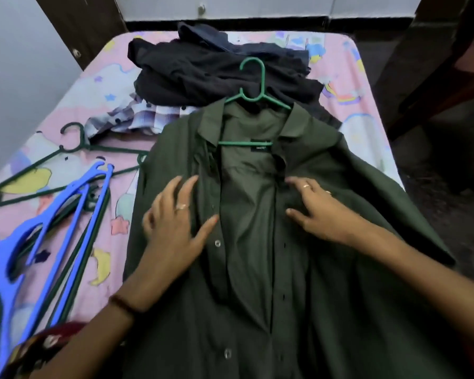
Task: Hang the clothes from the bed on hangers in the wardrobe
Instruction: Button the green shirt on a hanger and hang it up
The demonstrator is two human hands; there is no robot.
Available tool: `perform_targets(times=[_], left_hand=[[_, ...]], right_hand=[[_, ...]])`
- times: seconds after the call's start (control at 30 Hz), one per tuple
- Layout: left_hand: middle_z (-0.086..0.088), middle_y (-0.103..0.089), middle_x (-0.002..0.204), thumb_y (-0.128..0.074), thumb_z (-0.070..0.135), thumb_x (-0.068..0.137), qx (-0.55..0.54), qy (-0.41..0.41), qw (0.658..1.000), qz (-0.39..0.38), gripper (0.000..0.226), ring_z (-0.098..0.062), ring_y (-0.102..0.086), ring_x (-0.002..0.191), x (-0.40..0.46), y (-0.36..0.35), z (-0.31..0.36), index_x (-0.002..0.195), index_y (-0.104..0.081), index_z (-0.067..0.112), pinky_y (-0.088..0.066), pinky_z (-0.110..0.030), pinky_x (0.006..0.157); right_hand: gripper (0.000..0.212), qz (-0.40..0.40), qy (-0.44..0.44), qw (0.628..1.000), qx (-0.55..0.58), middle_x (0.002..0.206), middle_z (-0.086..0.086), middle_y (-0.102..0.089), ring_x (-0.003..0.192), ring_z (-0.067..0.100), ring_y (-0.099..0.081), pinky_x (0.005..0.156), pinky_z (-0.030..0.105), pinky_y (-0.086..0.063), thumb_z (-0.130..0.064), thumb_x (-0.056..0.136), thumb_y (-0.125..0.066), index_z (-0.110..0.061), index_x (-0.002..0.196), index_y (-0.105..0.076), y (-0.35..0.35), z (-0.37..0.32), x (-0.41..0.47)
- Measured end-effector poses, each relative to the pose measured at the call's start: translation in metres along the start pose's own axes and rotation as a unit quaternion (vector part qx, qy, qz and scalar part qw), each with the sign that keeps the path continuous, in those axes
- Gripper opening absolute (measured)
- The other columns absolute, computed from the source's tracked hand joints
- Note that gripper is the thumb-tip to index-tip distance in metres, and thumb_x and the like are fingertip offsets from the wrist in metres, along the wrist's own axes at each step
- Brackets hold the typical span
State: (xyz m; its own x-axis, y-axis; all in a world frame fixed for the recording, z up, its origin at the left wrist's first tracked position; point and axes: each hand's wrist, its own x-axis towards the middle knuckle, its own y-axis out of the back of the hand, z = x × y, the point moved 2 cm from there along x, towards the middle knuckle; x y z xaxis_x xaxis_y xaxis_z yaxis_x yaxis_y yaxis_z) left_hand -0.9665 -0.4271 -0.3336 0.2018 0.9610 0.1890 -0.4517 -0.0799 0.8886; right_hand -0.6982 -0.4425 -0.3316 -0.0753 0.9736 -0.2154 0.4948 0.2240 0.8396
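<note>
We see the bed (337, 64) filling most of the view, covered by a pink sheet printed with pastel cartoon shapes. On it, nearest us, lies the green shirt (257, 269), spread flat on its back with the front unbuttoned and the collar pointing toward the far end. A green hanger (253, 101) sits inside its shoulders: the hook and sloping arms stick out above the collar, and the lower bar shows across the open neck, just beside a small dark label.

Beyond the shirt we find a pile of dark clothes (216, 67) heaped at the far end of the bed, with a pale checked shirt (137, 119) lying at its near left edge.

On the left part of the sheet lie spare hangers: blue hangers (39, 228) closest to us, and dark green hangers (74, 149) partly under and beyond them.

Our left hand (175, 228) lies on the shirt's left front panel with fingers spread and straight, gripping nothing. Our right hand (315, 209) rests on the right front panel; its fingers bend into the cloth near the placket, but we cannot tell whether they pinch it. Both hands wear rings, and the left wrist carries a dark band.
</note>
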Motion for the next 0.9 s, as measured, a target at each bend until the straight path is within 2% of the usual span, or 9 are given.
perform_targets(times=[0.07,0.17,0.23,0.33,0.5,0.57,0.63,0.73,0.9], left_hand=[[-0.003,-0.026,0.152,-0.035,0.076,0.076,0.023,0.021,0.999,-0.036,0.081,-0.028,-0.031,0.136,-0.067,0.015,-0.013,0.144,-0.025,0.034,-0.029,-0.054,0.103],[0.003,-0.024,0.155,-0.023,0.086,0.075,0.093,-0.048,0.987,-0.123,0.084,-0.023,-0.026,0.138,-0.157,0.030,-0.015,0.144,-0.028,0.038,-0.032,-0.059,0.099],[0.006,-0.022,0.156,-0.024,0.087,0.073,0.096,-0.034,0.985,-0.139,0.084,-0.020,-0.023,0.140,-0.189,0.041,-0.016,0.143,-0.031,0.041,-0.032,-0.061,0.099],[-0.002,-0.023,0.157,-0.030,0.084,0.073,0.081,0.070,0.989,-0.102,0.088,-0.020,-0.021,0.143,-0.211,0.056,-0.014,0.145,-0.029,0.034,-0.023,-0.057,0.109],[-0.011,-0.058,0.130,-0.025,0.081,0.073,0.095,0.155,0.974,-0.137,0.098,-0.025,-0.044,0.131,-0.226,0.073,0.004,0.150,-0.011,0.022,-0.010,-0.051,0.115],[-0.012,-0.063,0.123,-0.028,0.080,0.076,0.073,0.169,0.968,-0.170,0.096,-0.028,-0.049,0.127,-0.231,0.075,0.010,0.150,-0.012,0.022,-0.012,-0.047,0.117],[-0.014,-0.059,0.130,-0.046,0.073,0.079,0.023,0.172,0.969,-0.176,0.095,-0.032,-0.050,0.125,-0.238,0.075,0.014,0.151,-0.012,0.022,-0.025,-0.043,0.114],[-0.008,-0.049,0.140,-0.073,0.048,0.076,-0.149,0.188,0.956,-0.171,0.101,-0.029,-0.050,0.125,-0.244,0.066,0.016,0.151,-0.009,0.024,-0.037,-0.034,0.105],[0.006,-0.049,0.124,-0.078,0.008,0.077,-0.400,0.259,0.870,-0.130,0.097,-0.013,-0.054,0.105,-0.249,0.033,0.018,0.147,-0.015,0.031,-0.044,-0.029,0.099]], right_hand=[[0.059,-0.029,0.028,0.997,-0.066,0.151,0.006,-0.024,0.136,0.028,-0.033,0.112,0.031,-0.023,-0.043,0.094,-0.050,-0.019,0.145,-0.031,0.003,-0.008,-0.058],[0.084,-0.137,0.047,0.978,-0.154,0.157,0.004,-0.014,0.145,0.021,-0.019,0.116,0.027,-0.015,-0.077,0.078,-0.019,-0.029,0.147,-0.026,-0.006,-0.030,-0.150],[0.095,-0.157,0.050,0.962,-0.219,0.157,0.002,-0.017,0.146,0.020,-0.019,0.115,0.030,-0.019,-0.081,0.067,-0.008,-0.033,0.147,-0.026,-0.016,-0.040,-0.199],[0.087,-0.101,0.082,0.944,-0.304,0.134,0.011,-0.057,0.125,0.028,-0.054,0.105,0.040,-0.040,-0.084,0.072,-0.029,-0.025,0.127,-0.060,-0.042,-0.050,-0.256],[0.100,-0.132,0.079,0.931,-0.332,0.126,0.019,-0.061,0.118,0.037,-0.058,0.100,0.053,-0.025,-0.090,0.060,-0.035,-0.017,0.123,-0.065,-0.073,-0.065,-0.321],[0.106,-0.152,0.071,0.922,-0.349,0.128,0.020,-0.060,0.118,0.040,-0.057,0.099,0.058,-0.024,-0.088,0.050,-0.038,-0.018,0.126,-0.063,-0.081,-0.066,-0.342],[0.110,-0.139,0.064,0.920,-0.362,0.128,0.019,-0.060,0.116,0.040,-0.059,0.096,0.061,-0.024,-0.082,0.037,-0.053,-0.020,0.128,-0.062,-0.088,-0.064,-0.359],[0.120,-0.089,0.030,0.931,-0.353,0.129,0.019,-0.059,0.112,0.041,-0.061,0.091,0.065,-0.032,-0.046,0.015,-0.081,-0.019,0.129,-0.056,-0.087,-0.057,-0.360],[0.106,-0.047,-0.007,0.923,-0.382,0.134,0.017,-0.056,0.108,0.046,-0.060,0.072,0.065,-0.045,-0.027,0.020,-0.088,-0.027,0.123,-0.064,-0.082,-0.039,-0.329]])
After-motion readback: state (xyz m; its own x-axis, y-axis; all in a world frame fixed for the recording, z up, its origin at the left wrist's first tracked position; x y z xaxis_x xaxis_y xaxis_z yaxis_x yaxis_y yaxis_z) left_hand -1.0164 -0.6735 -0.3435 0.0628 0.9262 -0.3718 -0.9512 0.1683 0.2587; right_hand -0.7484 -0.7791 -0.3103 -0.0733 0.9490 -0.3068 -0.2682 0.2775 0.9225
